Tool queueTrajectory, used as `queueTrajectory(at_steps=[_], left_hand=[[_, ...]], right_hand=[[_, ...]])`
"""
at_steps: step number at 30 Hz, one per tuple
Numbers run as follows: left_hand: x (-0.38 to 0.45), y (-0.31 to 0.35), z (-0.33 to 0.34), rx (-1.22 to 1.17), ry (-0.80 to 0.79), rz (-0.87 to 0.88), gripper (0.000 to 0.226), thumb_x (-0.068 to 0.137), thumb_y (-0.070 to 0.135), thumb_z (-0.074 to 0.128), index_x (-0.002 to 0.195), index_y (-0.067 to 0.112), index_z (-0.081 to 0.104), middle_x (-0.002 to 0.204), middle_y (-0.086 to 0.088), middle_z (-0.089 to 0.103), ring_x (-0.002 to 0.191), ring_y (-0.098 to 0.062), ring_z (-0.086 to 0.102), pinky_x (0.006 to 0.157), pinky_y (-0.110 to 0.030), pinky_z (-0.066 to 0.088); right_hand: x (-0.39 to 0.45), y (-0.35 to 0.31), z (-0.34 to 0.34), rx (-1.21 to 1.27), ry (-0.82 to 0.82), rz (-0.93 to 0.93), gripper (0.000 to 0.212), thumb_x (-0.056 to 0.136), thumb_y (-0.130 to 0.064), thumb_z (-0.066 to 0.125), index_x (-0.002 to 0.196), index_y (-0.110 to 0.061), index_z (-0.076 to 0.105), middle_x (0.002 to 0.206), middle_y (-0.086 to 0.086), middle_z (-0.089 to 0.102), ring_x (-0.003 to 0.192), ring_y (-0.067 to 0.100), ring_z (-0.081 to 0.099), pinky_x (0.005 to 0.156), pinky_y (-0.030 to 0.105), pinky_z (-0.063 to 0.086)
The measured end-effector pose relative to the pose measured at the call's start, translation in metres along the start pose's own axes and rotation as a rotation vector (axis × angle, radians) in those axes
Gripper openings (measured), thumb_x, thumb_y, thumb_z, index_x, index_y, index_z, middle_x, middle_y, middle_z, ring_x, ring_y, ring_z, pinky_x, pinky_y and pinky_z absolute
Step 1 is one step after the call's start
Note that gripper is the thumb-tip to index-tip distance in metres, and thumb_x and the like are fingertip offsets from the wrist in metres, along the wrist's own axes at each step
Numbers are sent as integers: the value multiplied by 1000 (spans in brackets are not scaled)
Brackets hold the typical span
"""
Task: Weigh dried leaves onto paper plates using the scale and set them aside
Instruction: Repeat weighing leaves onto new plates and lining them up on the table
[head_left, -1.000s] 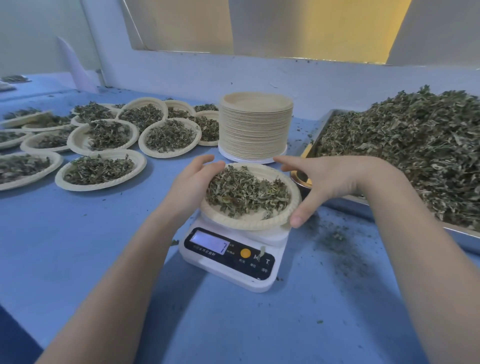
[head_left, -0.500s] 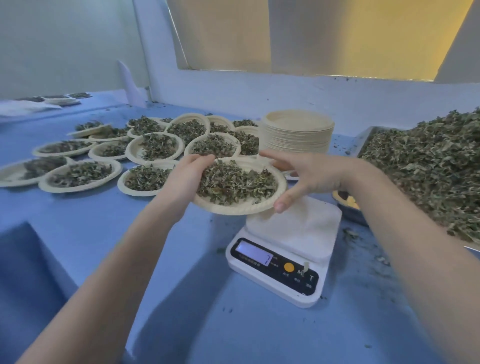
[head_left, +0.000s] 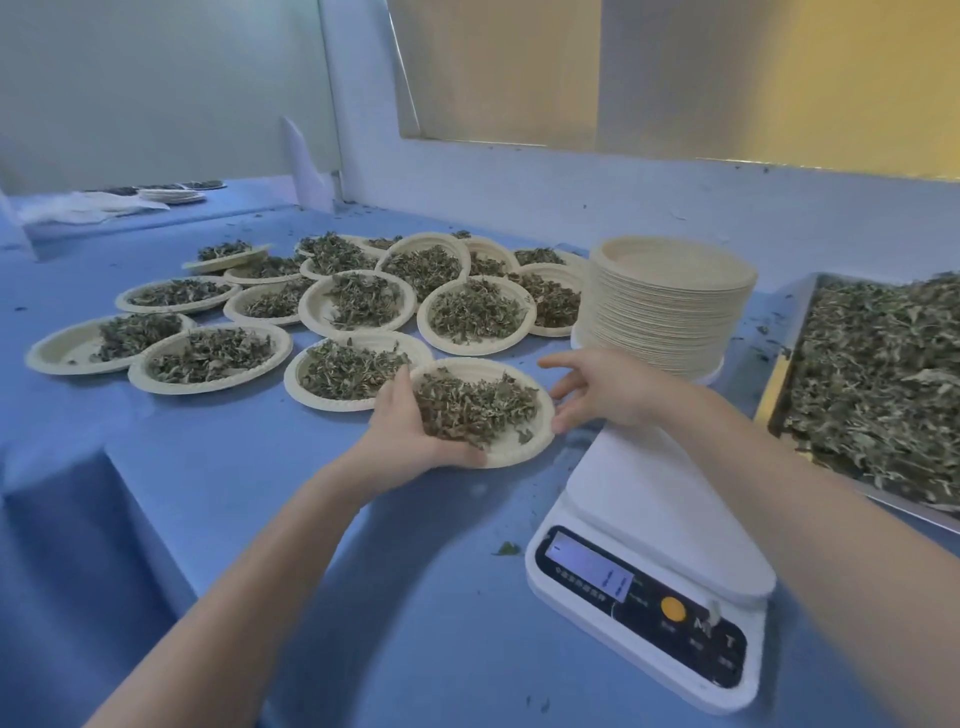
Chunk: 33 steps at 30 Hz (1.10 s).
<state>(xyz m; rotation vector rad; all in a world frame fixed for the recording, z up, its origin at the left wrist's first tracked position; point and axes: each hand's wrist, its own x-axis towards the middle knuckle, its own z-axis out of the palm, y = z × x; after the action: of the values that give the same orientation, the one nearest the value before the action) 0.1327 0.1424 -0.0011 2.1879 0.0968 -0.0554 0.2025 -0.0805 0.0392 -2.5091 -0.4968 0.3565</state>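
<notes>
Carrying the filled plate (head_left: 483, 413) w/ both hands: left hand (head_left: 410, 431) cups the near-left rim, thumb lying over the leaves, fingers curled under the edge; right hand (head_left: 597, 389) has straightish fingers touching the far-right rim, thumb at the rim's near side, more steadying than gripping. 1 s ago this plate sat on the scale (head_left: 654, 561); 0.5 s ago it was lifted just clear of the platform; now it's off to the left of the scale, low over the tabletop (head_left: 260, 519), its left edge overlapping or right beside the nearest filled plate (head_left: 353, 371). Can't tell if it's touching down yet, looks tilted a bit toward the camera.

Scale platform is bare now, display lit but digits unreadable. Means weighing of this portion is done, step in hand = set aside w/ the other filled plates (head_left: 322, 306) grouped behind. Likely next: release, take a fresh one from the plate stack (head_left: 665, 301), refill from the leaf tray (head_left: 878, 379) on the right. Risk: tilt could spill leaves; loose bits are already scattered on the tabletop near the scale.
</notes>
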Motion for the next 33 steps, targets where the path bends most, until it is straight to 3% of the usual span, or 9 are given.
queueTrajectory(at_steps=[4,7,10,11,15,18,21,27,33], left_hand=[[4,6,16,198,56,89,137,60,55,80,150,11,-13,158,-6,-11,146,-20,-9,117,-37,6],[12,16,28,132,214,145,134,56,51,85,150,6,0,156,-10,7,144,-21,6,116,-33,13],[19,21,27,77,347,231,128,51,41,90,147,5,14,145,-8,25,136,-20,23,106,-22,20],[23,22,24,64,378,249,127,50,40,91,146,6,16,145,-8,26,135,-20,25,106,-24,22],[54,34,5,23,419,241,133,51,38,91,149,6,9,152,-10,20,140,-22,20,111,-28,20],[93,46,-5,44,419,196,128,51,40,91,147,4,12,150,-13,21,137,-28,25,110,-34,24],[133,51,-8,72,364,116,132,52,42,90,147,1,8,153,-15,15,140,-29,19,115,-39,22],[179,41,-4,92,311,69,139,49,44,90,148,3,2,155,-12,15,143,-26,18,115,-40,22],[180,41,-8,270,289,-10,144,51,57,85,150,10,-8,158,-13,-8,145,-35,2,117,-45,13]], right_hand=[[-1,0,-4,-11,95,29,69,78,-9,77,138,-16,45,106,10,69,82,19,65,68,16,49],[-2,1,0,155,124,81,57,82,-3,71,133,-12,48,94,18,71,71,24,66,67,27,53],[1,-1,0,260,191,67,53,79,-5,73,128,-12,54,95,16,71,71,21,65,62,24,50],[4,-3,-2,236,221,49,54,77,-9,75,127,-15,56,99,12,71,77,20,66,63,24,50],[33,-20,-18,162,339,-6,60,76,-17,76,131,-19,54,121,5,63,110,20,59,91,30,45],[73,-33,-28,96,359,18,64,79,-15,72,137,-17,46,133,5,54,116,21,54,86,25,42],[110,-33,-33,50,358,84,58,80,-11,67,135,-14,48,131,7,56,118,24,53,95,30,43],[149,-19,-29,27,388,178,54,90,-12,57,140,-13,37,135,9,51,122,28,49,78,25,32],[148,-22,-28,61,354,164,61,90,-13,53,145,-11,27,133,12,51,112,27,52,72,26,37]])
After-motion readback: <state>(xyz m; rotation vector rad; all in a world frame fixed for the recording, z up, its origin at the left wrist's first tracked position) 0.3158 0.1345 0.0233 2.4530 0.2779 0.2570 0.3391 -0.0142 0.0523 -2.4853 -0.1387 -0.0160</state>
